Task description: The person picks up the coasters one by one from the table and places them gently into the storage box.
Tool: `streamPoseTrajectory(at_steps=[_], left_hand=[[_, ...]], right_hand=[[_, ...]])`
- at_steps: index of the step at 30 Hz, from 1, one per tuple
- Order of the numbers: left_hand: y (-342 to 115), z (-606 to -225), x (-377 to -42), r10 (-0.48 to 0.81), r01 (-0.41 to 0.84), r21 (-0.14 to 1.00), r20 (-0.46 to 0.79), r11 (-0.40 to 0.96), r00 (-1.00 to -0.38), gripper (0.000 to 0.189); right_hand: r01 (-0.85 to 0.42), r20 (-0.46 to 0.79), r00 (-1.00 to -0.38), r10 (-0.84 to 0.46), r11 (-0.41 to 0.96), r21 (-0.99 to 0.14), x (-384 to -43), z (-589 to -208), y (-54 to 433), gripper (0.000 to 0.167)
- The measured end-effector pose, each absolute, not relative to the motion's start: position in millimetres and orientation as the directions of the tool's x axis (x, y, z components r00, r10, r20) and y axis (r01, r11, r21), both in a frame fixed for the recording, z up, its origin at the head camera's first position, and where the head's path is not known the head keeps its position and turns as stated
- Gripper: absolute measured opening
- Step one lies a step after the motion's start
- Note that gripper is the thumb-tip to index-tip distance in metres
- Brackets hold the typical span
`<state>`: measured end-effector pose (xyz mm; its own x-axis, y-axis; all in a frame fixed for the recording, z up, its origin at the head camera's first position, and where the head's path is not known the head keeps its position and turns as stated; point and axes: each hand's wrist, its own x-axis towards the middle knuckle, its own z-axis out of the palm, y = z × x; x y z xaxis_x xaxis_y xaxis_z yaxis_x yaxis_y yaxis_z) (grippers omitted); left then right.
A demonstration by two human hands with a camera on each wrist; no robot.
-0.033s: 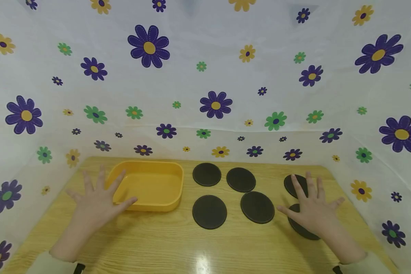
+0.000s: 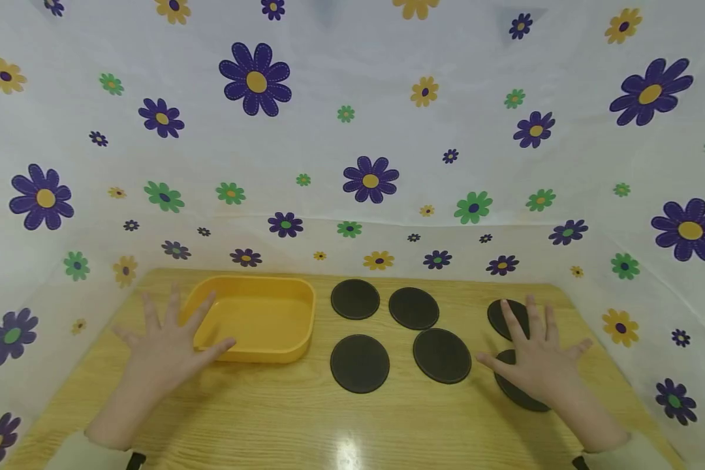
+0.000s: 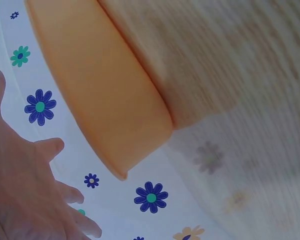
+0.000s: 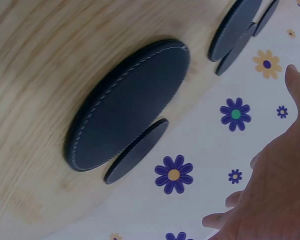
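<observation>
My left hand (image 2: pixel 167 352) is held with fingers spread wide, its fingertips overlapping the left side of a yellow plastic tray (image 2: pixel 270 357) in the head view. Spread in the same way, my right hand (image 2: pixel 542 365) holds nothing and partly covers two round black coasters, a far one (image 2: pixel 502 320) and a nearer one (image 2: pixel 519 395). Stitching runs round the edge of the nearer coaster (image 4: pixel 132 102) in the right wrist view. The left wrist view shows the tray's outer wall (image 3: pixel 105 85) beside the hand.
Between tray and right hand lie more black coasters: two at the back (image 2: pixel 355 299) (image 2: pixel 414 308) and two in front (image 2: pixel 360 363) (image 2: pixel 442 356). The wooden table (image 2: pixel 270 418) meets a white flower-print cloth (image 2: pixel 317 143) at the back and both sides.
</observation>
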<state>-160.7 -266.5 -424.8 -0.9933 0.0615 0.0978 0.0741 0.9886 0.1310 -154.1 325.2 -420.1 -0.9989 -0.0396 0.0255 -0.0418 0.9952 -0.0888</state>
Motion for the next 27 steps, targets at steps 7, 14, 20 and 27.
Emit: streamPoseTrajectory(at_steps=[7,14,20,27], left_hand=[[-268,-427,-162,0.068,0.078,0.131,0.085,0.988,-0.994,0.098],[-274,-434,-165,0.077,0.088,0.137,0.083,0.987,-0.994,0.098],[-282,-437,-168,0.073,0.089,0.124,0.132,0.988,-0.989,0.099],[-290,-442,-174,0.076,0.100,0.131,0.172,0.986,-0.982,0.095]], right_hand=[[-0.031,0.020,-0.999,-0.029,0.993,-0.112,-155,-420,328,0.118],[-0.025,-0.015,-1.000,-0.026,0.995,-0.101,-158,-419,327,0.117],[-0.046,0.029,-0.999,-0.044,0.995,-0.093,-164,-419,329,0.115],[-0.052,0.076,-0.996,-0.046,0.996,-0.069,-173,-421,336,0.108]])
